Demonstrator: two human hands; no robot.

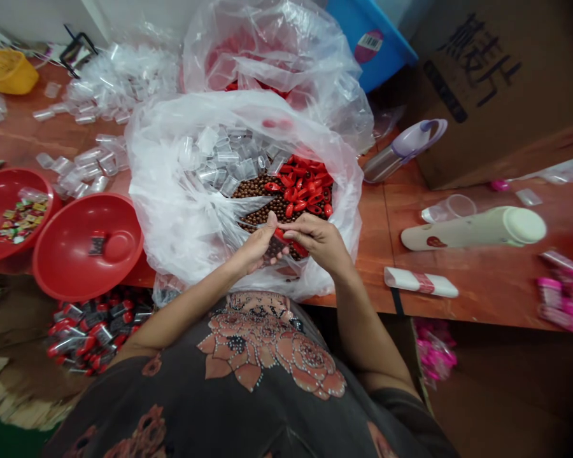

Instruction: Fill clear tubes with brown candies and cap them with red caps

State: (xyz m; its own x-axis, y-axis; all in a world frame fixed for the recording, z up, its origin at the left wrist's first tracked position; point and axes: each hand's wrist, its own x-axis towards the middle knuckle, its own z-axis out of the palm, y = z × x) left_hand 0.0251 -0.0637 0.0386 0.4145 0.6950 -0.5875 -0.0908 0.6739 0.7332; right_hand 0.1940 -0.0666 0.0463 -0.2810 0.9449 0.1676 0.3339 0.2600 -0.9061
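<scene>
Over the near side of a white plastic bag [160,137], my left hand [258,247] is closed around a small clear container that seems to hold brown balls. My right hand [322,240] meets it from the right, fingers pinched on a red cap [280,233] at the container's end. Inside the bag, clear plastic containers [226,156] lie at the back left, glossy red caps [305,184] at the right, and brown balls [253,189] between and under them. The exact fit of cap and container is partly hidden by my fingers.
Left of the bag stand two red bowls [52,261], one with small colourful pieces. Loose clear containers [119,76] are heaped behind. Filled red-capped containers [93,334] pile below the table edge. A pale bottle [472,228] and a purple-lidded bottle [403,149] lie right.
</scene>
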